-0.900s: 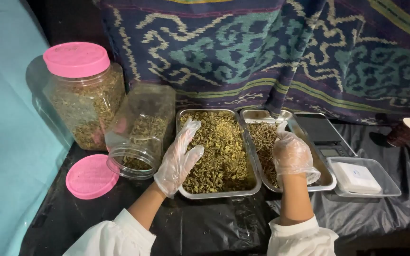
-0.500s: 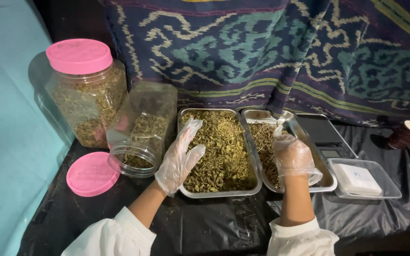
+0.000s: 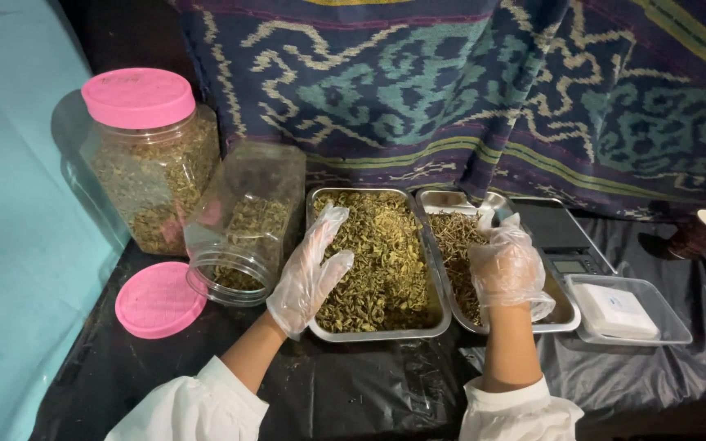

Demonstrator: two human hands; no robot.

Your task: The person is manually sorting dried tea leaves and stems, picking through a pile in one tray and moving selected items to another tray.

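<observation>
My left hand (image 3: 308, 273), in a clear plastic glove, rests open at the left rim of a steel tray (image 3: 377, 331) heaped with dried green-yellow herb (image 3: 377, 245). My right hand (image 3: 504, 265), also gloved, hovers over a second steel tray (image 3: 561, 314) that holds thin brown stems (image 3: 455, 241); its fingers are loosely spread and I see nothing held in them. A clear plastic jar (image 3: 243, 224) lies tilted on its side just left of my left hand, with some herb inside and its mouth facing me.
A pink lid (image 3: 159, 300) lies by the open jar. A closed jar with a pink lid (image 3: 149, 155) stands at the back left. Right of the trays are a digital scale (image 3: 561, 237), a clear plastic tray with white sheets (image 3: 627, 306) and a paper cup (image 3: 700, 231). Patterned cloth hangs behind.
My right hand has opened and lifted its fingers a little over the stem tray. My left hand has stayed in place.
</observation>
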